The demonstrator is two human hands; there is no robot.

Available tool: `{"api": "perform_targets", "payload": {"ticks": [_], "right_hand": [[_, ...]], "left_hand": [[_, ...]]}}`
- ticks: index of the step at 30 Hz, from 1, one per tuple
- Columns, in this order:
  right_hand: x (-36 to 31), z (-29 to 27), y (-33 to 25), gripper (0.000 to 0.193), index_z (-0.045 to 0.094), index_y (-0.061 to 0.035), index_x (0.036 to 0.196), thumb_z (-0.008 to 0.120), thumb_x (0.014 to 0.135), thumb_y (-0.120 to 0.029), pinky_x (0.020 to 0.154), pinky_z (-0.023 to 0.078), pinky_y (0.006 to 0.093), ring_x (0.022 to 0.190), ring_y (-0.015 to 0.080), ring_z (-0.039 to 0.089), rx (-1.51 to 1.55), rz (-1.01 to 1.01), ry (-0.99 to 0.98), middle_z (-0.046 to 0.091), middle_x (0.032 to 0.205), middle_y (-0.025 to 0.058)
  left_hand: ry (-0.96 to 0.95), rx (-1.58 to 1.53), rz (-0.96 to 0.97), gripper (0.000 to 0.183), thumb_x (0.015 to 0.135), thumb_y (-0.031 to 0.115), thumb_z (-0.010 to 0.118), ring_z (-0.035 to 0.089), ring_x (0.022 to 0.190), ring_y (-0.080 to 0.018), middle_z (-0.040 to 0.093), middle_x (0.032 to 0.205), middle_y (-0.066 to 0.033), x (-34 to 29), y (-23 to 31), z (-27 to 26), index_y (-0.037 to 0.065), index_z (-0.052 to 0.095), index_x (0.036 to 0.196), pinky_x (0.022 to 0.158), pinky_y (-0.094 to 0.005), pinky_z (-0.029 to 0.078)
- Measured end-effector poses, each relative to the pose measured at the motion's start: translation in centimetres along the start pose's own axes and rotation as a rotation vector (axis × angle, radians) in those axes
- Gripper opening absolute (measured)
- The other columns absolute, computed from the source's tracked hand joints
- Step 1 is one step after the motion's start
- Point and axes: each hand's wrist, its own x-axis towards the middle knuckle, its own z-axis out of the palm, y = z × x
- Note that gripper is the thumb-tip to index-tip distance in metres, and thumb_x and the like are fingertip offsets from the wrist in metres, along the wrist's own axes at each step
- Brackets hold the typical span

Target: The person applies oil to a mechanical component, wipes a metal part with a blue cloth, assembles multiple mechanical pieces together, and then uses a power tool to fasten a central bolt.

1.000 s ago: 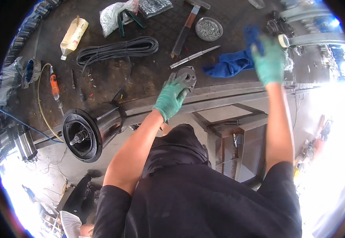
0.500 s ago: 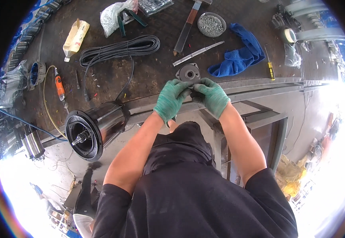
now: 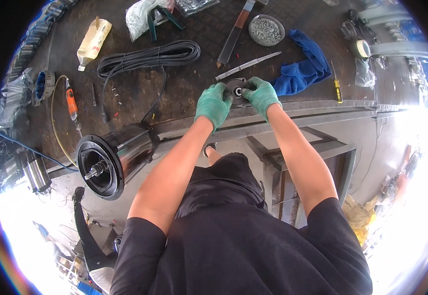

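Note:
A dark grey metal flange (image 3: 236,83) with bolt ears lies at the near edge of the workbench, partly hidden by my fingers. In its centre sits a small light-coloured ring (image 3: 238,92) around a dark hole. My left hand (image 3: 214,104), in a green glove, grips the flange's left side with curled fingers. From the right, my right hand (image 3: 262,97), gloved alike, closes on the other side, its thumb at the ring. A blue cloth (image 3: 302,71) lies just beyond my right hand, and a slim metal rod (image 3: 248,66) rests behind the flange.
On the bench (image 3: 184,96) lie a coiled black cable (image 3: 150,58), a hammer (image 3: 233,39), a bowl of screws (image 3: 266,30), a yellow screwdriver (image 3: 337,91) and an orange tool (image 3: 71,104). A black-flanged motor cylinder (image 3: 135,147) stands out over the left edge. Someone's leg (image 3: 87,236) shows lower left.
Both hands have moved forward from the flange's near edge to its two sides. A light ring now shows in the flange's centre, where a dark bore was. The other person's leg has shifted left.

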Motion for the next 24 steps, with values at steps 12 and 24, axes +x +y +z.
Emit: {"api": "perform_targets", "payload": {"ticks": [12, 24], "right_hand": [[0.9, -1.1, 0.3, 0.026, 0.074, -0.0027, 0.116, 0.073, 0.093, -0.017, 0.071, 0.057, 0.0349, 0.077, 0.0199, 0.070, -0.045, -0.003, -0.099, 0.077, 0.097, 0.0136], [1.7, -2.1, -1.7, 0.031, 0.072, -0.0005, 0.119, 0.075, 0.092, -0.015, 0.078, 0.058, 0.0375, 0.083, 0.0234, 0.072, -0.101, 0.099, -0.253, 0.077, 0.100, 0.0147]], "left_hand": [[-0.161, 0.201, -0.115, 0.028, 0.099, 0.033, 0.063, 0.065, 0.113, -0.0414, 0.070, 0.117, -0.0195, 1.3, 1.0, 0.1, 0.009, 0.068, 0.114, 0.096, -0.0515, 0.053], [-0.215, 0.172, -0.181, 0.027, 0.097, 0.029, 0.067, 0.067, 0.108, -0.0444, 0.072, 0.114, -0.0237, 2.6, 1.5, -0.2, 0.007, 0.071, 0.111, 0.092, -0.0515, 0.053]]}}
